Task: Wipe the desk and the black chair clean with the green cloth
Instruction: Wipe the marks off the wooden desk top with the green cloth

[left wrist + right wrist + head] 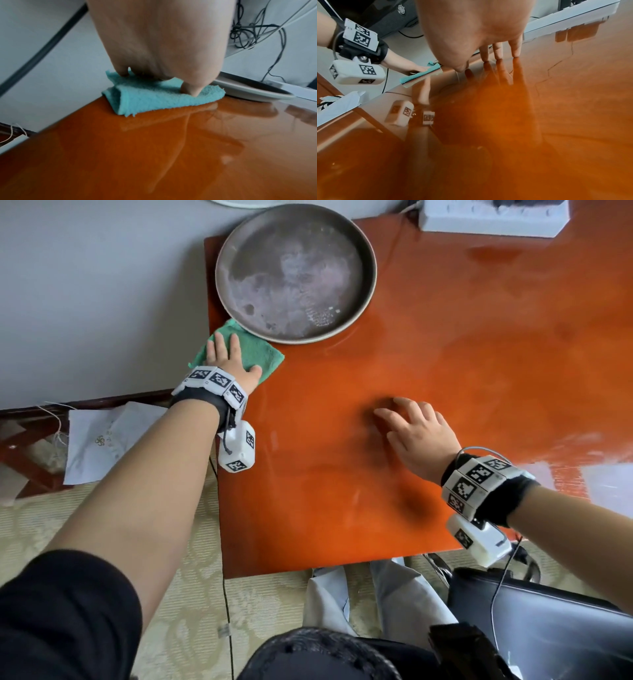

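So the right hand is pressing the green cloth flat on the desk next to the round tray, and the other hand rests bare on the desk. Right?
Not quite: it is the left hand pressing the green cloth flat on the desk next to the round tray. The right hand is the bare one resting on the desk. The head view shows both.

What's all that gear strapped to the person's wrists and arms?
Each wrist wears a black strap ringed with white blocks printed with black square codes. A small white camera box, also coded, hangs under each wrist, with thin cables trailing. The left arm has a black sleeve; both hands are bare.
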